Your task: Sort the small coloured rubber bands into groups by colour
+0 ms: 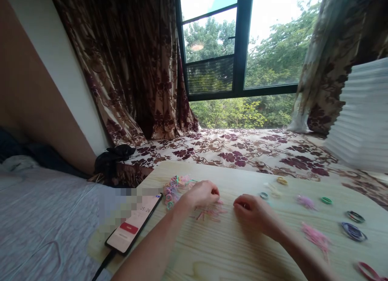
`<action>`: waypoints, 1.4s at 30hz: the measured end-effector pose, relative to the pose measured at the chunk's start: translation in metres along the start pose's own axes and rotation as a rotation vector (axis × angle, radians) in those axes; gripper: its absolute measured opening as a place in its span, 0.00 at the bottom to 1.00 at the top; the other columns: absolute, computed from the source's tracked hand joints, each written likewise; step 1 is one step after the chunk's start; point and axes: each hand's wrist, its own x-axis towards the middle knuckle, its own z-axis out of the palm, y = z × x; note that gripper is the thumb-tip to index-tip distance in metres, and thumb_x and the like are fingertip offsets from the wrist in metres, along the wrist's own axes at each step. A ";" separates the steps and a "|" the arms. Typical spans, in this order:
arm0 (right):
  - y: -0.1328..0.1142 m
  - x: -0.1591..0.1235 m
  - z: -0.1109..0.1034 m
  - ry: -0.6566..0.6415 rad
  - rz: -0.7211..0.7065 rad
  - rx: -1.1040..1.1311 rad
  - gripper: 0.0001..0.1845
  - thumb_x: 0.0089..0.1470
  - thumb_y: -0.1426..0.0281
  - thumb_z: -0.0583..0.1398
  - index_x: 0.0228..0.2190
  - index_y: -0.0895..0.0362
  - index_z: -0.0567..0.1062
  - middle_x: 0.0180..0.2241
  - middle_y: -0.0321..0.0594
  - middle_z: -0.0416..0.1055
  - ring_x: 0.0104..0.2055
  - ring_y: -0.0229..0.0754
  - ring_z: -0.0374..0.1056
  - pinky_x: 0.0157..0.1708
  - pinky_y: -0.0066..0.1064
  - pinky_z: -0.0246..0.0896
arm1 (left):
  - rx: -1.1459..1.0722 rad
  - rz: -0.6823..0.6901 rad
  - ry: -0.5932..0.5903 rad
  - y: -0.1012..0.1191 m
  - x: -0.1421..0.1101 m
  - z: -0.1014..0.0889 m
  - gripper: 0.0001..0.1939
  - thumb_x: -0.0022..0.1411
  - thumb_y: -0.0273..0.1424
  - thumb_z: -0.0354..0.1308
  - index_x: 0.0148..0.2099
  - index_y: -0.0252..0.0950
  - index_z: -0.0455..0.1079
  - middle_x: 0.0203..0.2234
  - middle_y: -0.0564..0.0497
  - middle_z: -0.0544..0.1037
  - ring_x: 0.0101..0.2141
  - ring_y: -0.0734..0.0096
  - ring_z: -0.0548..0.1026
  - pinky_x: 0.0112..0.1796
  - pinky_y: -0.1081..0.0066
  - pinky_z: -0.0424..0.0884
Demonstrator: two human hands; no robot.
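My left hand (pixel 202 194) is curled with its fingers pinched together, above a loose heap of pink rubber bands (pixel 209 212). Whatever those fingers grip is too small to make out. Beside it, to the left, lies a pile of mixed pastel rubber bands (pixel 173 190). My right hand (pixel 251 208) rests low over the table with fingers curled in, a short gap from my left. I cannot make out anything inside its grip. Just beyond it are a grey-blue band (pixel 264 196) and a small cream cluster of bands (pixel 274 189).
The light wooden table (pixel 224 252) also bears a yellow band group (pixel 281 180), a lilac cluster (pixel 306 202), a green band (pixel 326 200), a pink bundle (pixel 315 236), dark hair ties (pixel 354 231) and a red one (pixel 368 271). A cabled phone (pixel 133 228) lies left.
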 end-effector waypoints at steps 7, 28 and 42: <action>0.001 -0.006 0.005 0.046 0.044 0.010 0.17 0.50 0.63 0.51 0.28 0.54 0.78 0.29 0.40 0.75 0.30 0.42 0.68 0.28 0.30 0.58 | -0.082 0.091 -0.042 -0.016 0.000 0.001 0.15 0.50 0.34 0.51 0.35 0.35 0.75 0.28 0.52 0.78 0.27 0.74 0.70 0.25 0.78 0.61; -0.003 -0.018 0.010 0.039 -0.032 -0.001 0.16 0.50 0.62 0.51 0.28 0.54 0.77 0.30 0.40 0.74 0.31 0.42 0.68 0.28 0.30 0.58 | 0.065 0.111 -0.251 -0.001 -0.024 -0.003 0.11 0.44 0.28 0.55 0.30 0.36 0.76 0.21 0.53 0.77 0.24 0.76 0.70 0.21 0.80 0.60; 0.001 -0.018 0.011 0.093 -0.050 0.097 0.15 0.51 0.64 0.51 0.30 0.55 0.77 0.30 0.40 0.74 0.28 0.40 0.67 0.28 0.30 0.60 | -0.179 0.057 0.011 -0.001 -0.017 0.007 0.11 0.49 0.32 0.52 0.31 0.32 0.73 0.24 0.52 0.76 0.25 0.76 0.70 0.24 0.79 0.62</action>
